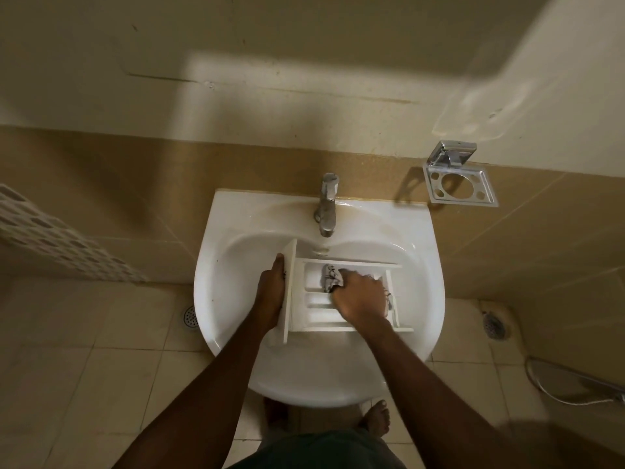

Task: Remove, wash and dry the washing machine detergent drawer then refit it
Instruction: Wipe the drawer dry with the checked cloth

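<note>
A white detergent drawer (314, 308) lies across the basin of a white sink (422, 292), its front panel on the left and its compartments facing up. My left hand (271, 291) grips the front panel from the left side. My right hand (360, 301) is closed on a patterned white and black cloth (331, 277) and presses it into the drawer's compartments. The cloth sticks out past my fingers toward the back left, and a bit of it shows at the right of my hand.
A chrome tap (326, 208) stands at the back of the sink with no water visible. A chrome holder (460, 184) is fixed to the wall at right. Floor drains (190, 318) lie on the tiled floor. A perforated basket (50, 231) sits at left.
</note>
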